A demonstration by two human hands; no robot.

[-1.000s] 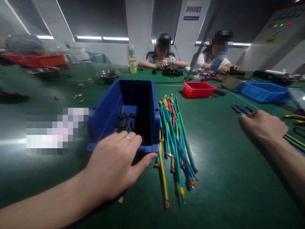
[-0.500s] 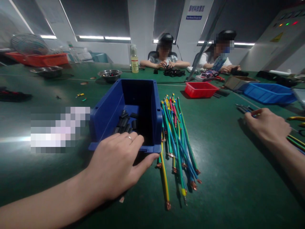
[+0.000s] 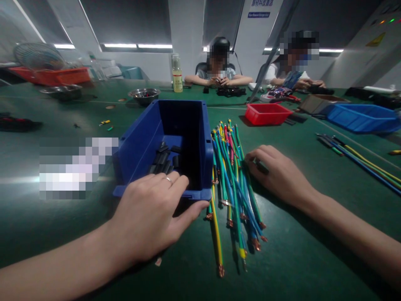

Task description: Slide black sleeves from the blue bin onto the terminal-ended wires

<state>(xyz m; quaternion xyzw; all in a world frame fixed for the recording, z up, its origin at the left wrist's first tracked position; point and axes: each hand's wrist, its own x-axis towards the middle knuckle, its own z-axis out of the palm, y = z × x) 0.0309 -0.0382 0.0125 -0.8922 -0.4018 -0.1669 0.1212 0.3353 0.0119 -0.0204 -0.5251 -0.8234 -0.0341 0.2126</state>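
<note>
My left hand (image 3: 150, 217) lies on the near rim of a blue bin (image 3: 138, 138), fingers curled over the lip and thumb along its outside. Inside the bin lie several short black tube pieces (image 3: 164, 161). Right beside the bin lies a bundle of green, blue, yellow and red wires (image 3: 230, 188) with bare copper ends pointing toward me. My right hand (image 3: 278, 175) rests palm down on the green table, its fingertips on the right edge of the bundle. Whether it pinches a wire is hidden by the fingers.
A red tray (image 3: 267, 113) and a blue tray (image 3: 363, 118) stand further back on the right, with long wires (image 3: 360, 161) lying before them. A steel bowl (image 3: 144, 95) and a bottle (image 3: 177, 77) sit behind the bin. Two people (image 3: 219, 77) work at the far side.
My right hand has left the long wires at the far right and moved left to the bundle beside the bin. My left hand has stayed on the bin's rim.
</note>
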